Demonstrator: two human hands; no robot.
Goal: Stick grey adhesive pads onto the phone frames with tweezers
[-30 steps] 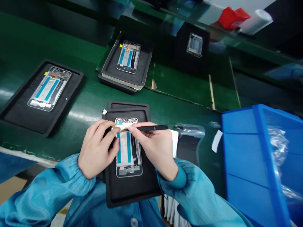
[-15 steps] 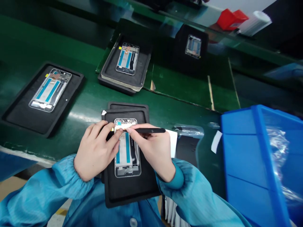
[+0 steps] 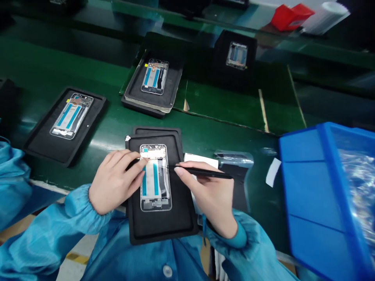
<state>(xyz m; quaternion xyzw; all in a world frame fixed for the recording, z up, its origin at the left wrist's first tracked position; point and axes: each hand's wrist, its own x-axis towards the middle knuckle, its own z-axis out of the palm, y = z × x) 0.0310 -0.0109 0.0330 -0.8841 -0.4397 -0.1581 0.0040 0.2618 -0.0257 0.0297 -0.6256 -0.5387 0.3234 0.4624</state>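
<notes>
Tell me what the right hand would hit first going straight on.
Most likely the right edge of the phone frame, which lies on the black mat just ahead of the right hand; depth is hard to judge from this view.

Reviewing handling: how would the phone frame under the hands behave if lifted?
Thin and flat, the phone frame is probably light, and likely fragile along its narrow rails. Flat on the black mat, it seems unlikely to roll.
</notes>
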